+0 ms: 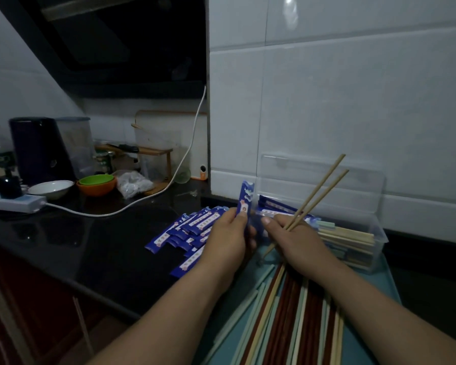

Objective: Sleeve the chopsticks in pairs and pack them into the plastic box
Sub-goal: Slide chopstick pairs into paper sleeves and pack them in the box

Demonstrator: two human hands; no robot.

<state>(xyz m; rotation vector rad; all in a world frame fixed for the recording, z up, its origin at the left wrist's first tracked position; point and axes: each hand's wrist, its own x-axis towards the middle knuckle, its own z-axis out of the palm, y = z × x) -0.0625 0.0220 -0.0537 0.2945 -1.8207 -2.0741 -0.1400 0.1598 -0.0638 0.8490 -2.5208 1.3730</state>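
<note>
Now, left hand (pixel 229 238): fingers curled round 1 blue sleeve (pixel 244 204), held upright.
Right hand (pixel 295 241): pinches 2 pale chopsticks (pixel 319 193), slanting up toward the wall.
Plastic box (pixel 377 227): clear, lid raised, at the worktop's far right against the tiled wall (pixel 353 101).
Hidden: sleeve's lower end behind the left hand; box contents partly behind the right hand.
Worktop (pixel 90 246): black; heap of sleeves (pixel 192 227) beside the teal tray (pixel 379 299) of loose chopsticks (pixel 287 312).

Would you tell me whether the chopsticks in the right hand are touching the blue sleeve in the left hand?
Apart: the head view shows a gap between sleeve and chopsticks.
</note>
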